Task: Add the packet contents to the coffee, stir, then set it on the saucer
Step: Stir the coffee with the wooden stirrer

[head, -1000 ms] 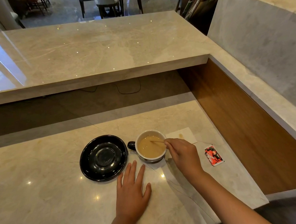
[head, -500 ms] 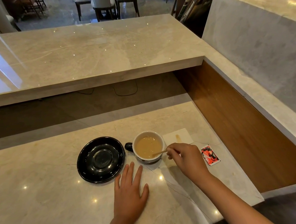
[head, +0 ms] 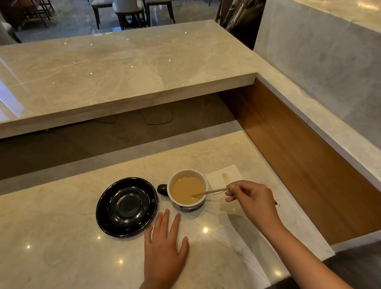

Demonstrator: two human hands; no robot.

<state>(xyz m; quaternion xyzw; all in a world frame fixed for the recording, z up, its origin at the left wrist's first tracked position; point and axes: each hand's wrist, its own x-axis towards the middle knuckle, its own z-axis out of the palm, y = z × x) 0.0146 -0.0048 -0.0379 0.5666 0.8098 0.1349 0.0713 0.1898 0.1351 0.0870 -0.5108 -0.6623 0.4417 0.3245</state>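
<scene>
Since the earlier frame the right hand (head: 251, 199) had drawn back toward the right, away from the cup's rim, so that the wooden stirrer (head: 209, 192) lay at a low slant with only its tip in the coffee. Nearest the person, the left hand (head: 164, 248) rested flat on the marble counter (head: 56, 264), fingers spread and holding nothing, its fingertips just short of the cup (head: 187, 189). The right hand's thumb and forefinger were pinched shut on the stirrer's far end. The cup stood on the counter just to the right of the black saucer (head: 126, 207), its handle turned toward the saucer, the milky coffee well below the rim. To finish the stir well, it seemed wise to keep the tip submerged and circle gently, since a stick held so flat could flick drops over the edge; steadying the cup with the free hand would help. Beyond the cup lay a white napkin (head: 223, 178) with a brown stain, a fit place to lay the wet stirrer. A corner of the red packet (head: 277, 204) showed behind the right wrist.
</scene>
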